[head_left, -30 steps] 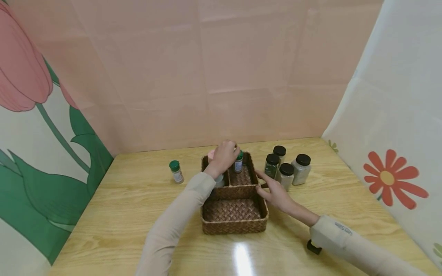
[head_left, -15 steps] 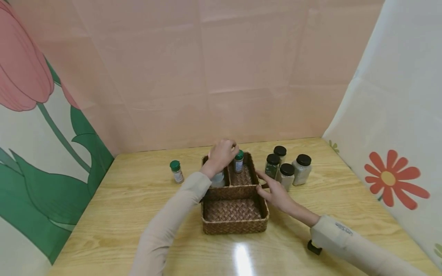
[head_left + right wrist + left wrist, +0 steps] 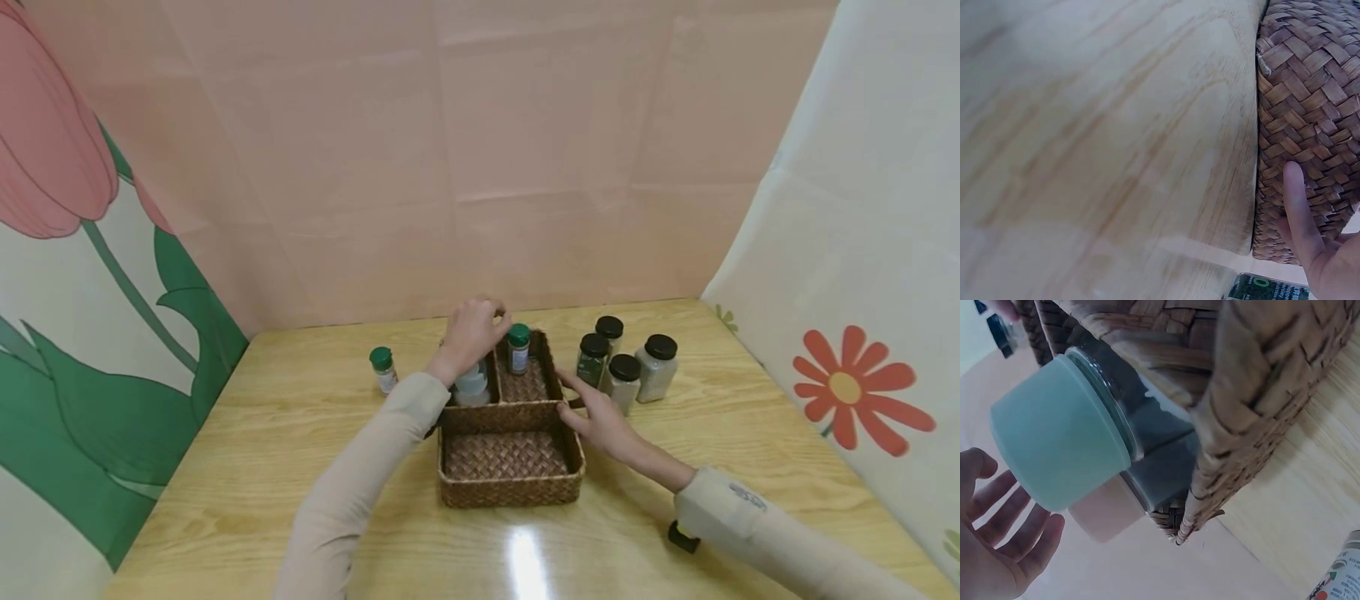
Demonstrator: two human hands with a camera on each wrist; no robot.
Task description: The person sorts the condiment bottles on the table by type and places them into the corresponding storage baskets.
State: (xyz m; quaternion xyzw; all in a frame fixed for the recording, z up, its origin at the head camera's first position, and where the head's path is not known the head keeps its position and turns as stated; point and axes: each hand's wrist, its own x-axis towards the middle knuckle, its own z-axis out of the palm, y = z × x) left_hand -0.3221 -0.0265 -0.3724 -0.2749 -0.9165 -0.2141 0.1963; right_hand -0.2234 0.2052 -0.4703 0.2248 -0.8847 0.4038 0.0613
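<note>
A brown woven basket (image 3: 510, 493) with compartments stands on the table. My left hand (image 3: 468, 337) is over its back-left compartment; in the left wrist view the fingers are spread and loosely bent, close beside a jar with a pale green lid (image 3: 1060, 434) and holding nothing. Beside that jar is one with a pink lid (image 3: 1107, 509). Clear containers (image 3: 472, 388) show partly below the hand. In the back-right compartment a green-capped spice bottle (image 3: 518, 350) stands upright. My right hand (image 3: 600, 421) touches the basket's right side by its handle, one finger straight against the weave.
Several black-lidded jars (image 3: 656, 371) stand right of the basket, close to my right hand. Another green-capped spice bottle (image 3: 384, 371) is on the table (image 3: 300, 442) to the left. A small black object (image 3: 683, 536) is under the right sleeve. Cloth hangs behind and at both sides.
My left hand has shifted slightly left over the back-left compartment, showing more of the containers below and the green-capped bottle. The right hand and basket have stayed in place.
</note>
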